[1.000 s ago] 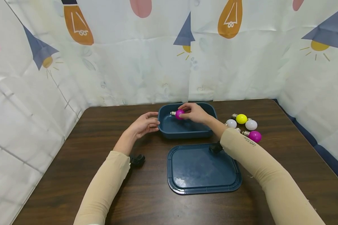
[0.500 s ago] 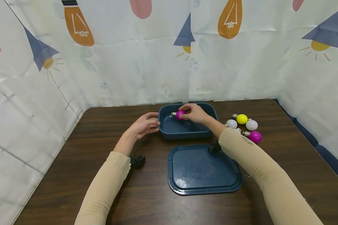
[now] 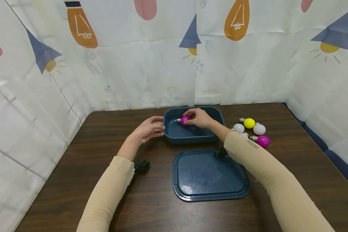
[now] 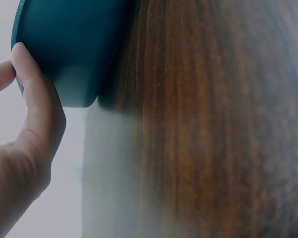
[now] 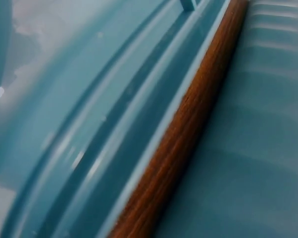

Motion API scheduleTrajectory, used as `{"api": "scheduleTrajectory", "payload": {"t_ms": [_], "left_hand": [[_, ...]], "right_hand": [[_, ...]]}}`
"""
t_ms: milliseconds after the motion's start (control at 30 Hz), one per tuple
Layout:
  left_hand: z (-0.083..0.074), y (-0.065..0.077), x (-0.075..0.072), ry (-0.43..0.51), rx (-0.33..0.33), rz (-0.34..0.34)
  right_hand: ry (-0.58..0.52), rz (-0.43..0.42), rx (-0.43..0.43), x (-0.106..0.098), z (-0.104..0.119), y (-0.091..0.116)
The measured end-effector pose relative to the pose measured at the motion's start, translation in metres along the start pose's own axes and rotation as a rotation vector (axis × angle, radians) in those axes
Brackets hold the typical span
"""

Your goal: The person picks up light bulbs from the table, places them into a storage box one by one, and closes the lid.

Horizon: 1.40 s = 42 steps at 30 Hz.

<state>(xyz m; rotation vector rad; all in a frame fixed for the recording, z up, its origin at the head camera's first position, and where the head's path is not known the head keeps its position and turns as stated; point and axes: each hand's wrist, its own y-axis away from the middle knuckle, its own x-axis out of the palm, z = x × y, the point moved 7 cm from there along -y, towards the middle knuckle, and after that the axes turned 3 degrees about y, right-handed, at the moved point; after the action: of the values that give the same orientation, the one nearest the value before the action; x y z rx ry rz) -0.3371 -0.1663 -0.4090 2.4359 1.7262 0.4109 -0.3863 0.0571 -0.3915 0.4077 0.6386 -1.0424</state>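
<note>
In the head view, my right hand reaches into a dark blue rectangular container and pinches a purple light bulb by its round end. The bulb's metal screw base points left, low inside the container. My left hand touches the container's left end with relaxed fingers. In the left wrist view, the left thumb lies against the outer wall of the container, close to the rim. The right wrist view shows neither the right hand nor the bulb.
A dark blue lid lies in front of the container. To the right on the wooden table lie a yellow bulb, another purple bulb and several white bulbs, partly behind the right sleeve. Patterned white cloth hangs behind.
My right hand has lowered the purple light bulb slightly toward the container's floor. The left hand keeps its place at the container's left end.
</note>
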Motion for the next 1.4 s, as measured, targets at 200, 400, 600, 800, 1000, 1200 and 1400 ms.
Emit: {"api": "scheduleTrajectory", "payload": {"t_ms": [200, 400, 600, 800, 1000, 1200, 1400], "left_hand": [[0.001, 0.002, 0.001, 0.000, -0.001, 0.001], [-0.001, 0.002, 0.002, -0.002, 0.004, 0.001], [-0.001, 0.002, 0.002, -0.006, 0.007, 0.004], [0.000, 0.002, 0.002, -0.004, 0.004, 0.004], [0.001, 0.003, 0.002, 0.003, 0.010, 0.011], [0.001, 0.003, 0.001, -0.005, 0.015, 0.021], [0.001, 0.003, 0.001, -0.006, 0.023, 0.025]], "right_hand": [[0.009, 0.015, -0.003, 0.002, 0.004, 0.000], [0.020, 0.003, -0.002, 0.003, 0.005, -0.003], [0.021, -0.002, -0.003, 0.002, 0.003, -0.002], [0.014, 0.005, -0.004, -0.001, 0.004, 0.004], [0.025, 0.001, -0.019, -0.007, 0.003, 0.011], [0.044, 0.024, -0.031, -0.014, 0.002, 0.019], [0.042, 0.035, -0.058, -0.023, 0.007, 0.030]]}}
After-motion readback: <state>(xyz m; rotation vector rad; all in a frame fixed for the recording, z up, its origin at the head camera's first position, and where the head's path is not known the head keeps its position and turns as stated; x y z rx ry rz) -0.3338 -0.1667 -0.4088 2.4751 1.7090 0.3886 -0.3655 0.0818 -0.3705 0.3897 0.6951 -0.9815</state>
